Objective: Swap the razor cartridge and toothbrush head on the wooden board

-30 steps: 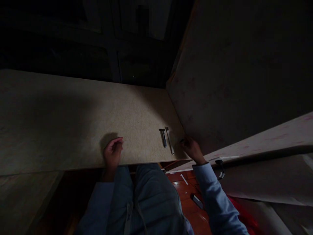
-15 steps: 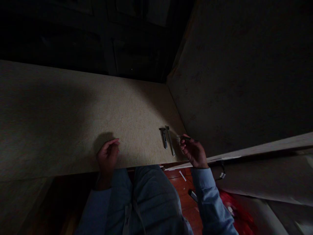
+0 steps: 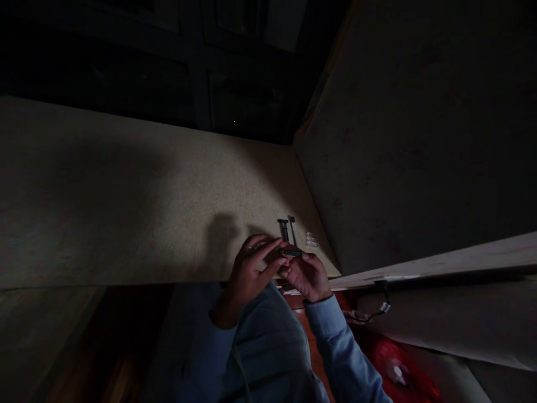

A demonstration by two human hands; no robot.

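- A small, slim, dark-green bar-shaped object (image 3: 292,253) lies between the two hands, its long axis running sideways from the left fingertips to the right thumb.
- The right hand (image 3: 309,277) is nearer, its thumb and fingers closed on the bar's right end.
- The left hand (image 3: 254,266) has curved fingers at the other end; whether they grip, I cannot tell.
- Beyond the fingertips lie a dark T-shaped razor (image 3: 283,223) and a slim, dark-headed toothbrush (image 3: 292,228); a clear, ridged piece (image 3: 311,239) sits just beyond the right hand.
- Half a second ago the hands were well apart; now they meet.
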